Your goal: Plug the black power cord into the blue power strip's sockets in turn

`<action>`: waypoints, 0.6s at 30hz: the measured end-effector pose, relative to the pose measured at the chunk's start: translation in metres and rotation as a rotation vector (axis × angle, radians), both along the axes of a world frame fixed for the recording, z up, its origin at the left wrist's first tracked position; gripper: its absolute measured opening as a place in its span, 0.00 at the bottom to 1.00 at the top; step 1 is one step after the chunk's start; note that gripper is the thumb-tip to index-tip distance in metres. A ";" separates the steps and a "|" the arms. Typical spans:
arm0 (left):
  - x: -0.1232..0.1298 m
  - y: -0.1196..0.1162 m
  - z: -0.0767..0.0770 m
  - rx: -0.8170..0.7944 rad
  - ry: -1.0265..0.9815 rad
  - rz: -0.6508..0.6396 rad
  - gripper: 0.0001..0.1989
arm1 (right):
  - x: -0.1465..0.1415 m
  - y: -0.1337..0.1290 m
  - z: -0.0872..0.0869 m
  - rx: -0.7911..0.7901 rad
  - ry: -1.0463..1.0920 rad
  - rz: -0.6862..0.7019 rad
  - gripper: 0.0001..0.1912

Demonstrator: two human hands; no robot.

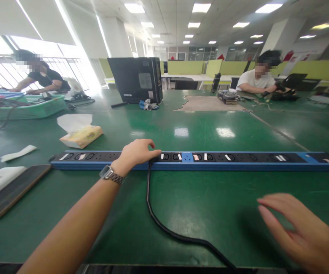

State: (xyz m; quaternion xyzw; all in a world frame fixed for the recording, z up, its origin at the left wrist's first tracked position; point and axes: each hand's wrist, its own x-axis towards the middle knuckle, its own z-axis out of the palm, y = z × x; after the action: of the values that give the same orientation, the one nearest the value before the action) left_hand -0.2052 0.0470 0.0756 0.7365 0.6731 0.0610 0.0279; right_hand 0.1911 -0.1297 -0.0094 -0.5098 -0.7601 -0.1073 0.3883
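A long blue-and-black power strip lies across the green table, with several black sockets and one blue socket along its top. My left hand, wearing a wristwatch, is over the strip left of its middle, fingers bent down and closed around the end of a black power cord. The palm hides the plug, so how far it sits in a socket cannot be seen. From there the cord curves toward the near table edge at lower right. My right hand hovers above the table at right, slightly blurred, thumb and fingers apart, holding nothing.
At left are a tissue pack, a paper strip, a dark flat tray and a green basket. A black computer case stands behind, gloves beside it. Two people sit across the table, left and right.
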 end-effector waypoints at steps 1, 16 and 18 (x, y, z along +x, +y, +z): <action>0.003 0.000 -0.001 -0.001 0.013 -0.008 0.23 | -0.014 0.023 0.012 0.032 -0.030 0.016 0.09; 0.007 -0.003 -0.001 0.097 -0.118 -0.130 0.12 | -0.054 0.146 -0.023 -0.039 -0.328 -0.123 0.25; 0.008 -0.006 0.012 0.190 -0.201 -0.074 0.12 | -0.055 0.146 -0.021 -0.031 -0.325 -0.126 0.25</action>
State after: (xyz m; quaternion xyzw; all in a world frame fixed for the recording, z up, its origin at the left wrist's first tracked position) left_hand -0.1970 0.0405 0.0874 0.7505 0.6303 0.1969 0.0275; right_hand 0.1359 0.0161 -0.0308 -0.5382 -0.7812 -0.2005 0.2447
